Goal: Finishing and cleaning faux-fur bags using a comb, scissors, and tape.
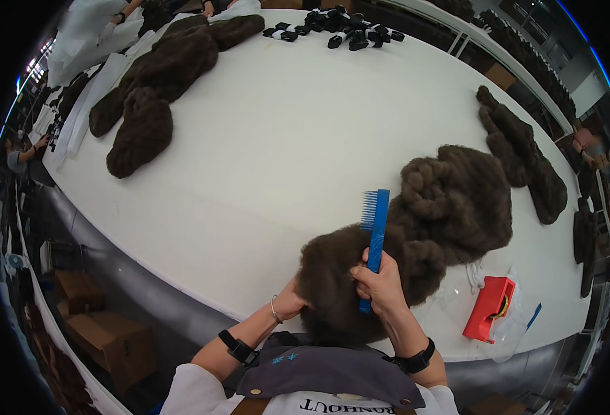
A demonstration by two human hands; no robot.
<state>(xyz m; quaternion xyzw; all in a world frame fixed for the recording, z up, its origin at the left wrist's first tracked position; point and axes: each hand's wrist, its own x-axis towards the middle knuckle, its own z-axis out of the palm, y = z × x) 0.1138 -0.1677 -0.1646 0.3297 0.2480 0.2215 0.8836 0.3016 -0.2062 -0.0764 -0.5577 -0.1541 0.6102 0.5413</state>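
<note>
In my right hand is a blue comb, gripped by its handle with the long teeth pointing left. The comb stands upright over a dark brown fur piece near the table's front edge. At the left edge of that fur is my left hand, closed on it, its fingertips buried in the pile. Beyond and to the right, a larger bunched brown fur touches the piece I hold.
A red tape dispenser sits at the front right beside clear plastic. More brown furs lie at the far left and right. Several black banded bundles lie at the back. Other people's hands work at the far left; cardboard boxes stand below.
</note>
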